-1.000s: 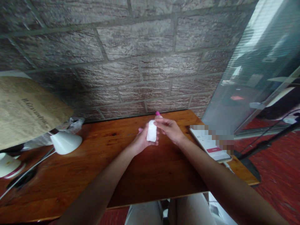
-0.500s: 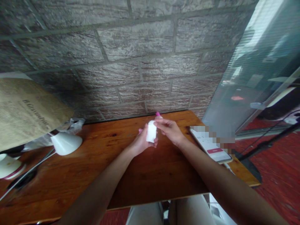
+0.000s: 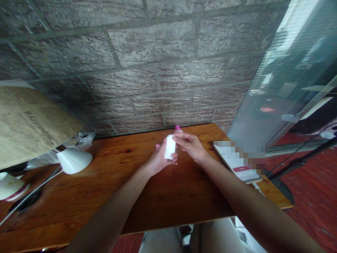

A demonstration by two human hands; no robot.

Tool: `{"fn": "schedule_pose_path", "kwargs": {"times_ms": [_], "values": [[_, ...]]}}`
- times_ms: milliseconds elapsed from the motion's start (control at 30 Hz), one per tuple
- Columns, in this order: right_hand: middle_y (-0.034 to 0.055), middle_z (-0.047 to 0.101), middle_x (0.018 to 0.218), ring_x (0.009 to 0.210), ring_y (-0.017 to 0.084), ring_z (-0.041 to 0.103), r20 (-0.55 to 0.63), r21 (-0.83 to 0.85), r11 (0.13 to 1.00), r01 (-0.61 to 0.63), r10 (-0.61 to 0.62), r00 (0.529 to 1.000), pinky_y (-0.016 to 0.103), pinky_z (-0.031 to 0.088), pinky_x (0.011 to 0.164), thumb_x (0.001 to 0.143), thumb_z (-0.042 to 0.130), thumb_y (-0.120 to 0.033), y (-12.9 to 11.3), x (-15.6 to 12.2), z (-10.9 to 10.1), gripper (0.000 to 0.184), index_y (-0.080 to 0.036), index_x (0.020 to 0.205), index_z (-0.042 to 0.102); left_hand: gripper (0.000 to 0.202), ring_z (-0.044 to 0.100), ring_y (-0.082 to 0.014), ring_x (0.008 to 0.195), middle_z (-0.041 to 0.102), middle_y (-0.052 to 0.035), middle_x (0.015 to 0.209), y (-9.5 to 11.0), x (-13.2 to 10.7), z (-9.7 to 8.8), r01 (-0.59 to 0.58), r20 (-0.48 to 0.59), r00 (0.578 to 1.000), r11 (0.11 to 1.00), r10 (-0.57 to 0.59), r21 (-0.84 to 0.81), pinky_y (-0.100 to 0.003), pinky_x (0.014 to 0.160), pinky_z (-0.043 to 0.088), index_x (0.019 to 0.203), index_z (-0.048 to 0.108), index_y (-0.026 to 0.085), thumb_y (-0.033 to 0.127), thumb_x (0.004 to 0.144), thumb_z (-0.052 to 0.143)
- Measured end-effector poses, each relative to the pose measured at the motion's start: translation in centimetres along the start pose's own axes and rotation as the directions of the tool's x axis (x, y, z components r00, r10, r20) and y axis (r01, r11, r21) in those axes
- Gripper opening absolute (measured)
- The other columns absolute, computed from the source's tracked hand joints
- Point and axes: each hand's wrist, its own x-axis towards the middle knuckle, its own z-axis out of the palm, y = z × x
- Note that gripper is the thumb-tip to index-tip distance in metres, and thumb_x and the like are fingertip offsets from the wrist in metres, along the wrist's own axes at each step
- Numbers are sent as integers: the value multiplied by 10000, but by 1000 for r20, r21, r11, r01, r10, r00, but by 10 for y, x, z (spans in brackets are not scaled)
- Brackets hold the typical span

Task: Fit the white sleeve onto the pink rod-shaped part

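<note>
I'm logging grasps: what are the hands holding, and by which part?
A small white bottle: the left hand wraps its body, and the right hand pinches its top end.

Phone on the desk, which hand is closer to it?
Right. The right hand is just left of the phone, pinching the top of the white bottle; the left hand holds the bottle farther from the phone.

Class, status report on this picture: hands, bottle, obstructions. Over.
Left hand gripping white bottle. Right hand, fingers pinching its top. Phone on table, right of hands, apart.
</note>
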Motion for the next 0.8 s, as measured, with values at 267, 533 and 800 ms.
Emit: {"fn": "schedule_pose_path", "kwargs": {"times_ms": [267,533,800], "values": [[37,690,831,516,56,416,-105,10,1000,4,-3,994,215,292,441,644,802,-426,3,3,-4,379,-162,910,744,412,666,-173,746,712,-99,881,-4,2,-7,-179,-40,977,910,209,375,-318,715,527,945,635,111,420,719,785],[1,644,714,471,48,373,-32,50,998,-33,35,999,223,266,430,630,812,-432,4,3,-3,412,-160,929,731,393,693,-176,669,734,-101,824,-6,1,-6,-200,-28,966,809,258,553,-284,618,514,957,618,109,441,772,719],[-11,623,672,470,46,362,-163,78,997,-13,26,986,212,243,423,599,827,-445,-2,3,-5,438,-160,908,704,519,707,-193,795,744,-124,994,-4,0,-2,-227,-52,955,831,292,507,-294,684,521,1113,575,128,313,688,809]]}}
